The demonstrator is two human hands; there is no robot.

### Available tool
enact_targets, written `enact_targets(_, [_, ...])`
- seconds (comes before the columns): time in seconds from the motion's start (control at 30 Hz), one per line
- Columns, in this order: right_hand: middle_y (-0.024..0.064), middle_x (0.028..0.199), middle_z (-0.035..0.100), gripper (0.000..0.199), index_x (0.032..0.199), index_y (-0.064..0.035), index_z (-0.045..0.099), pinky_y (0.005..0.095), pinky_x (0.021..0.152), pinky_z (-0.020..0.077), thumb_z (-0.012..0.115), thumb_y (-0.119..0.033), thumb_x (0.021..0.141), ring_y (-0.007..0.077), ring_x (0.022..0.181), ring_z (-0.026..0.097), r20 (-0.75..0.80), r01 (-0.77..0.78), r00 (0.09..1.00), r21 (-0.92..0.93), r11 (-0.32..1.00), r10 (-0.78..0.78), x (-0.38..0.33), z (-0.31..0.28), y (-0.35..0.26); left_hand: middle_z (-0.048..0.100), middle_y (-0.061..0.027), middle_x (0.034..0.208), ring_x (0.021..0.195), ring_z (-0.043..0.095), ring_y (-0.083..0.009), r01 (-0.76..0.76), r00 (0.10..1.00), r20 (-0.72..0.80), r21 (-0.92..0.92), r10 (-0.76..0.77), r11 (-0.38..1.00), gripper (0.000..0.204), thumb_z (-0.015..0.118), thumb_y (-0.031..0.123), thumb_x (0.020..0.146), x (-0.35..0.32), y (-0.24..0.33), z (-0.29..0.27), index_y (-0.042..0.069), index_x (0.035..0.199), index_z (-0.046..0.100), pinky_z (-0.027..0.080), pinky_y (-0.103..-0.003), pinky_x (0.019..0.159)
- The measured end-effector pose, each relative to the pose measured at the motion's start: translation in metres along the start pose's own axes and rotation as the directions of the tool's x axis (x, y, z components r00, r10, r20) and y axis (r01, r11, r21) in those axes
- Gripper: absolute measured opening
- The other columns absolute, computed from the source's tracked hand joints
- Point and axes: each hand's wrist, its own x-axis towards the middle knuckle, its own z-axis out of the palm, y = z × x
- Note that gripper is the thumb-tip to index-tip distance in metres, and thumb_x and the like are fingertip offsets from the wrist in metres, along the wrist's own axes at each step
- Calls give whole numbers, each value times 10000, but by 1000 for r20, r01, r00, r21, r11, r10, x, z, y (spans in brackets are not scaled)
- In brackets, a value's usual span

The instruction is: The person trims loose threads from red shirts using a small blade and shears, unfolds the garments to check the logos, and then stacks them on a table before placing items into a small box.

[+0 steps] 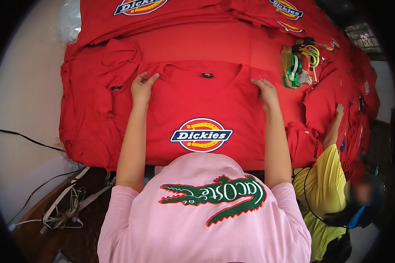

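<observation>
A red T-shirt [197, 96] with a printed oval emblem on its chest lies spread out in front of me, neckline at the far side. My left hand [142, 87] pinches its left shoulder between thumb and fingers. At the opposite shoulder, my right hand [267, 91] grips the cloth the same way. A small dark label [207, 75] shows inside the collar. Both forearms reach forward along the sides of the shirt, whose near hem lies against my body.
Crumpled red shirts [90, 101] are heaped at left, and a folded red stack [162, 26] lies at the back. Back right sits a tray [290, 68] with tape and yellow-handled scissors [312, 55]. A co-worker in yellow [322, 184] reaches in at right. Cables [66, 210] lie lower left.
</observation>
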Motion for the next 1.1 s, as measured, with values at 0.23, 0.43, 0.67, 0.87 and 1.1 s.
enact_targets(0.23, [163, 1249, 722, 381, 1276, 29, 659, 375, 1014, 565, 600, -259, 1033, 230, 1138, 704, 397, -449, 877, 472, 759, 272, -27, 22, -40, 696, -120, 1299, 1178, 652, -201, 616, 737, 594, -394, -323, 682, 476, 737, 376, 961, -14, 47, -12, 5, 1255, 694, 509, -345, 1029])
enact_targets(0.43, [146, 1271, 715, 402, 1309, 47, 644, 382, 1053, 534, 615, -246, 1035, 251, 1168, 685, 356, -321, 906, 220, 921, 230, -1, 28, -52, 666, -124, 1380, 1276, 623, -228, 553, 745, 666, -593, -30, 585, 517, 567, 383, 1065, -4, 38, -7, 0, 1412, 584, 471, -378, 1120])
enact_targets(0.67, [104, 1221, 729, 388, 1264, -29, 655, 389, 1019, 546, 676, -314, 1000, 231, 1128, 695, 270, -282, 935, 178, 943, 229, 37, 13, -38, 632, -139, 1423, 1344, 581, -231, 641, 648, 761, -522, -33, 562, 588, 489, 450, 1089, 35, 12, 1, -19, 1441, 530, 442, -396, 1159])
enact_targets(0.87, [-30, 935, 684, 322, 1096, -63, 679, 273, 777, 520, 757, -338, 948, 94, 847, 633, 194, -143, 955, -366, 920, 225, -27, -35, -17, 699, -53, 1213, 1061, 649, -128, 640, 538, 770, -108, -343, 761, 581, 574, 571, 1022, 0, -25, -76, 67, 1307, 620, 480, -296, 951])
enact_targets(1.1, [-26, 761, 555, 361, 739, 0, 631, 287, 665, 413, 863, -256, 843, 104, 716, 474, 110, 0, 979, -838, 546, 169, -142, -68, 30, 550, 28, 736, 711, 512, -132, 74, 760, 607, 274, -232, 959, 281, 791, 305, 916, -121, -52, -153, 68, 834, 667, 457, -272, 860])
